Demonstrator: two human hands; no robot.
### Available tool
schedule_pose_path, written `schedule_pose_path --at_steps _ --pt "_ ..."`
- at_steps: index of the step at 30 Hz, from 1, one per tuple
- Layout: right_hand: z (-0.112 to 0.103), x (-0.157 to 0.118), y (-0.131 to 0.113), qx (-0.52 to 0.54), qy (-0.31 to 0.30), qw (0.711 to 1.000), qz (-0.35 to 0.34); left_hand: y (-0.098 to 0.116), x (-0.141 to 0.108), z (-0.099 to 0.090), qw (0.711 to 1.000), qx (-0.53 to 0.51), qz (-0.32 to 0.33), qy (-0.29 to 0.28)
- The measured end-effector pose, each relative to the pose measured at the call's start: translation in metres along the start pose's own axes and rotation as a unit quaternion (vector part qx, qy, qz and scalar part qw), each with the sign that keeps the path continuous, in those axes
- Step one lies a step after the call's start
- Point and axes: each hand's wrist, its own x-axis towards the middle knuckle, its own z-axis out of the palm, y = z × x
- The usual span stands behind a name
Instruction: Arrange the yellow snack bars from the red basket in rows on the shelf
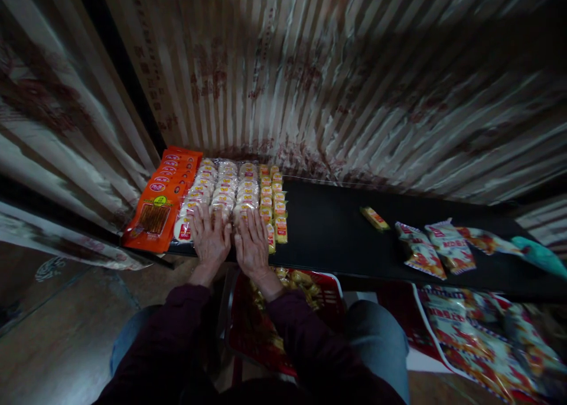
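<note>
Both hands lie flat, side by side, on clear-wrapped white round snacks at the left part of a black shelf (pixel 328 239). My left hand (pixel 209 237) has its fingers stretched over the front ends of the white snack rows (pixel 225 188). Close to its right, my right hand (pixel 253 245) rests with spread fingers on the front of the third white row (pixel 248 186), beside the yellow snack packets (pixel 280 207). Orange snack bags (pixel 153 216) overlap one another left of the white rows.
One yellow packet (pixel 374 218) lies alone mid-shelf. Further right are red-and-white snack bags (pixel 450 245) and a green bag (pixel 540 256). Below the shelf stand a red basket (pixel 334 293) with yellow packets and another container holding snack bags (pixel 482 340). A striped, printed curtain (pixel 310 86) hangs behind.
</note>
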Motion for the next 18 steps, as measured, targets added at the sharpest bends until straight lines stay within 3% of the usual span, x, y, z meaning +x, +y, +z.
schedule_pose_path --at_steps 7,12,18 --pt "-0.010 -0.026 0.060 0.014 0.112 0.982 0.152 0.046 -0.022 0.005 0.992 -0.016 0.109 -0.069" --pt "-0.004 -0.030 0.094 0.073 0.104 0.970 0.209 0.079 -0.040 0.014 0.975 -0.033 0.174 -0.132" --pt "0.002 -0.024 0.102 0.110 0.064 0.968 0.214 0.092 -0.041 0.023 0.973 -0.038 0.186 -0.135"
